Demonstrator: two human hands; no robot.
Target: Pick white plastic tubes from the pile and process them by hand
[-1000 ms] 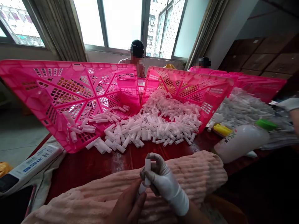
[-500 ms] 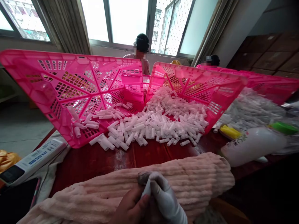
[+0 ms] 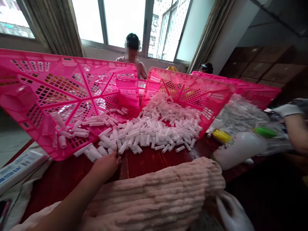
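My bare left hand reaches over the table to the front edge of a heap of small white tubes. Its fingers are bent and closed at a white tube, which they partly cover. Low on the right, my right hand wears a white glove. Thumb and fingers stand apart there, with nothing visible between them, beside the right end of a ribbed pinkish cloth. The heap spills from two tilted pink baskets, and some loose tubes lie inside the left one.
A white bottle with a green part lies right of the heap, near a yellow object. Further right, another person's gloved hand is near a second white heap. A long white box lies at left. Someone sits behind the baskets.
My hands were together over the cloth, holding a small white piece. Now they are apart: the left has moved forward to the tubes, the right down and right. The view has shifted right.
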